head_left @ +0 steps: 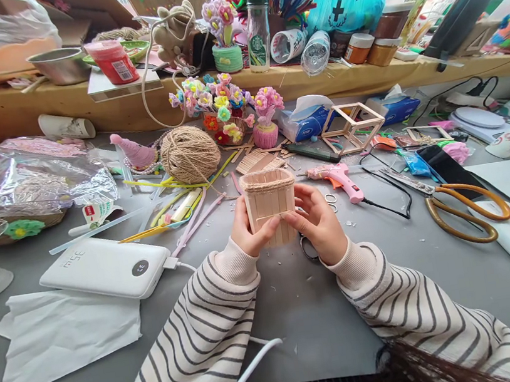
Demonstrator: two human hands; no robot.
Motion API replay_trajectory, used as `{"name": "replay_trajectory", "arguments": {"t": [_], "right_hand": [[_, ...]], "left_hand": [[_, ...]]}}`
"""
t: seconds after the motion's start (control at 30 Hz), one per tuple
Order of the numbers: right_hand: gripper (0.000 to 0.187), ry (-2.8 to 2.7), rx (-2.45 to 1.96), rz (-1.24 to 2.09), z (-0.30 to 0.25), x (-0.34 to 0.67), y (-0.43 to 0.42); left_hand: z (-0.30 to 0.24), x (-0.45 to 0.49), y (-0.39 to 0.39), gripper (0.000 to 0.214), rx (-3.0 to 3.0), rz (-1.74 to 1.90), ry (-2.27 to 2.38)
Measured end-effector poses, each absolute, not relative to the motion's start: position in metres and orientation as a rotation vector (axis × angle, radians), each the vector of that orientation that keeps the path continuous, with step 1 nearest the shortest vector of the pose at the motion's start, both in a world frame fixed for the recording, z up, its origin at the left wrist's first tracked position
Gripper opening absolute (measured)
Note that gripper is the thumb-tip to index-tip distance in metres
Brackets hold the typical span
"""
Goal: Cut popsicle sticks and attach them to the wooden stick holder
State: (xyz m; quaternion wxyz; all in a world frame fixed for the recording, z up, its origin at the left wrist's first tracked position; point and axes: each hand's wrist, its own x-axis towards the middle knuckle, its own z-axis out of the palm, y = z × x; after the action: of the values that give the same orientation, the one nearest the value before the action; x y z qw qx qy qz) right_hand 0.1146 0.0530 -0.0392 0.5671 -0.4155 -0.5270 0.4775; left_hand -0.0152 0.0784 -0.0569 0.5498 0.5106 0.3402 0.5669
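Between both hands I hold a small container (270, 194) made of pale wooden craft sticks, with twine wound around its rim. My left hand (249, 228) closes on its left side, and the thumb presses the front. From the right, my right hand (320, 225) grips it, its thumb tip also on the front, close to the other thumb. A thin pale strip or line runs across the front at the thumbs; I cannot make out which. Behind the container lies a ball of twine (190, 154) with a loose strand, and flat craft sticks (260, 161) are beside it.
A pink glue gun (338, 180) and large scissors (464, 212) lie to the right. A white power bank (104, 268) with a cable and a white paper sheet (69, 337) are at left. Pipe-cleaner flowers (218, 98) and a stick frame (354, 126) stand behind.
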Motion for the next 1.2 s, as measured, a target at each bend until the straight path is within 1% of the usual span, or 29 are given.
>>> {"name": "replay_trajectory", "arguments": {"t": [0.3, 0.43, 0.5, 0.67, 0.87, 1.1, 1.2], "right_hand": [[0.047, -1.22, -0.986, 1.138, -0.04, 0.115, 0.053], [0.039, -1.146, -1.01, 1.193, -0.04, 0.115, 0.055], [0.039, -1.118, -1.022, 1.216, -0.041, 0.115, 0.056], [0.04, -1.156, -1.04, 1.187, -0.042, 0.116, 0.057], [0.034, -1.118, -1.07, 1.186, -0.045, 0.115, 0.058], [0.036, -1.136, -1.083, 1.179, -0.046, 0.115, 0.058], [0.034, -1.134, -1.082, 1.172, -0.046, 0.116, 0.058]], "left_hand": [[-0.062, -0.018, 0.082, 0.065, 1.195, 1.313, 0.807], [-0.063, -0.022, 0.088, 0.065, 1.118, 1.187, 0.789], [-0.062, -0.023, 0.09, 0.064, 1.078, 1.151, 0.786], [-0.059, -0.023, 0.089, 0.061, 1.035, 1.13, 0.822], [-0.058, -0.021, 0.087, 0.064, 1.071, 1.135, 0.875], [-0.059, -0.022, 0.088, 0.065, 1.1, 1.127, 0.889], [-0.059, -0.022, 0.088, 0.067, 1.116, 1.115, 0.89]]}}
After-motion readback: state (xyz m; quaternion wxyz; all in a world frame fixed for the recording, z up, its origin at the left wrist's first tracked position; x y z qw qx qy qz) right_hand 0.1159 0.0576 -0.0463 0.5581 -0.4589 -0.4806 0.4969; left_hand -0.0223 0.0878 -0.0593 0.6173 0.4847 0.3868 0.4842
